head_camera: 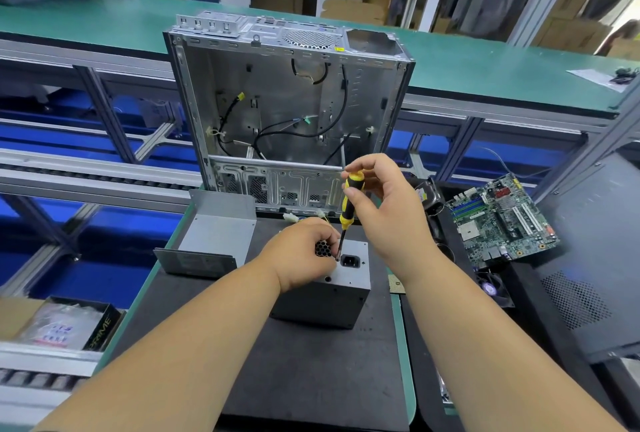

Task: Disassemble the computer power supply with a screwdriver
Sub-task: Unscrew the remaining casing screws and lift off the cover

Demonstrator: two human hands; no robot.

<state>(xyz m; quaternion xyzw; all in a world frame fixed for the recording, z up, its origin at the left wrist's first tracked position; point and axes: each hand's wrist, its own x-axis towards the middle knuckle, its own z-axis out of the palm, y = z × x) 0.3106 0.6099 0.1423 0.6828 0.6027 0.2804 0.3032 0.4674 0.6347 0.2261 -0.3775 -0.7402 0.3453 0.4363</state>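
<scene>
Forearms, two, bare, entering from the near edge and converging over the black mat (311, 372) that covers the tabletop (403, 345), presumably laid to keep parts from sliding and scratching. Computer case (287, 102), grey steel, largest item: stood upright at the far end of the mat with its open side toward the person, gutted, only loose black cables left hanging inside; likely parked there to leave the working area free. Motherboard (502, 220), green, lying flat and well off to the right on a separate dark surface, apparently set aside as finished. Bent sheet-metal cover (214, 241), grey, resting left of the work, just beside it but apart. Power supply (332, 289), grey box, centre of the mat, turned so that its socket face with the vent grille looks upward, which puts the screws under a vertical tool. Left hand (304, 255), laid on top of that face with fingers curled near the grille, thumb and forefinger closed about the lower shaft; by the look of it both steadying the box and guiding the tip. Right hand (381, 203), raised above, fingertips pinching the handle near its top, a grip suited to twirling rather than forcing. Screwdriver (348, 209), yellow and black, nearly upright, tip down on the face just beside the power socket (350, 261); the screw itself is too small to make out.
</scene>
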